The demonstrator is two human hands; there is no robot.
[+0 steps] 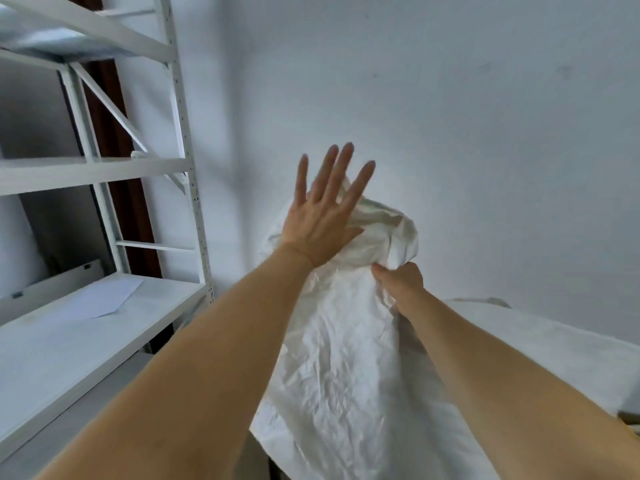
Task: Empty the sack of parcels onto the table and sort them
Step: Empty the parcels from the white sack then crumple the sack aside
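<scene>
I saw the sack (343, 358) hanging in the middle of the view, before the wall (450, 98). My left hand (322, 216) lay flat against its upper left side, and my right hand (401, 282) gripped a bunch of it just to the right, lower down. The shelving rack (104, 168) stood to the left, against the wall, with a sheet of paper (110, 299) lying on its lower shelf. The bench (554, 348) lay to the right, behind my right forearm, partly behind the sack.

No readable text, label, brand, number or sign appears anywhere: the white sack (341, 358), the metal shelving (104, 168) and the wall all show none.
</scene>
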